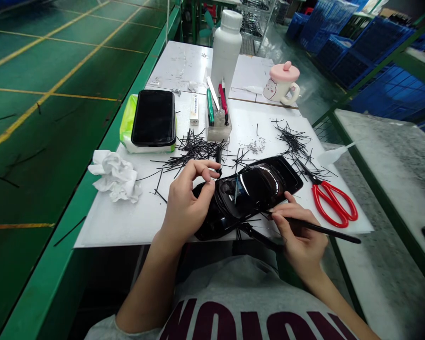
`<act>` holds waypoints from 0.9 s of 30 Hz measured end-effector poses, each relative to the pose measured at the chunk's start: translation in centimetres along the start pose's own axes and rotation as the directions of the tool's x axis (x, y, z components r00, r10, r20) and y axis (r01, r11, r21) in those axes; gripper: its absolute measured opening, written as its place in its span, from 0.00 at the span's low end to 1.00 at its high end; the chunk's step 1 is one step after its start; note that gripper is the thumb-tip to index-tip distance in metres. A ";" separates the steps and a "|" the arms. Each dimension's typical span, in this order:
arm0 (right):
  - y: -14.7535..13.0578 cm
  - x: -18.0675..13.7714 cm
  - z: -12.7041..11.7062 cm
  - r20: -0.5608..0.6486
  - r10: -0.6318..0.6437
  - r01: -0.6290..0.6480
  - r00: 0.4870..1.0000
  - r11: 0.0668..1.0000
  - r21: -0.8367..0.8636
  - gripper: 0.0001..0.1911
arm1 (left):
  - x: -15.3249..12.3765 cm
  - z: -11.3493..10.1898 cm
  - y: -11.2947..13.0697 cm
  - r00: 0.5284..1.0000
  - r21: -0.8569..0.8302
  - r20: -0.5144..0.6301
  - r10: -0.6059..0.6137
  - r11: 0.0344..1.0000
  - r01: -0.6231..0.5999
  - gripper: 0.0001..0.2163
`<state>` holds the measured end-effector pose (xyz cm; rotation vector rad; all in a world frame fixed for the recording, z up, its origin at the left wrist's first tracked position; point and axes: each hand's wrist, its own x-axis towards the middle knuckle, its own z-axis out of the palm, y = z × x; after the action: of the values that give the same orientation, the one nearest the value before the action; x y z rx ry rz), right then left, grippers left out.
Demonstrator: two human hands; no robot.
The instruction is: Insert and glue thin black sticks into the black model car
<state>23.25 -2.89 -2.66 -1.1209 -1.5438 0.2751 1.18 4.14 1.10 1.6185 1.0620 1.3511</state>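
A glossy black model car [260, 182] lies at a slant on the white table sheet, with a door [260, 236] swung out on its near side and another [218, 158] on its far side. My left hand [189, 198] is over one end of the car, thumb and forefinger drawn together in a pinch. Whatever may be between those fingertips is too small to make out. Black tweezers [322, 229] are gripped in my right hand [301, 231]; their tip points at the near side of the car body. My right fingertips are close against the car's edge.
Thin black strips [198, 148] lie scattered around the car. Red-handled scissors [335, 203] are at right, beside a dropper bottle [335, 155]. Crumpled tissue [115, 174] and a phone [154, 118] are at left. Behind stand a tool holder [219, 132], white bottle [226, 52] and lidded mug [281, 85].
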 end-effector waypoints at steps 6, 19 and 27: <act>0.1 -0.1 -0.1 0.008 0.014 -0.014 1.000 1.000 0.011 0.07 | 0.0 0.0 0.0 1.000 0.018 -0.005 -0.004 1.000 0.004 0.08; 0.4 -0.3 -0.1 -0.018 0.015 -0.013 1.000 0.997 0.073 0.10 | 0.1 0.0 0.0 1.000 0.004 0.001 -0.002 1.000 0.002 0.09; 0.1 0.0 -0.1 0.002 -0.004 0.004 1.000 1.000 0.024 0.09 | 0.0 0.0 0.0 1.000 0.001 0.002 0.009 1.000 -0.009 0.10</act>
<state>23.37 -2.84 -2.68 -1.0989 -1.5413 0.2913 1.15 4.14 1.08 1.6266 1.0553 1.3552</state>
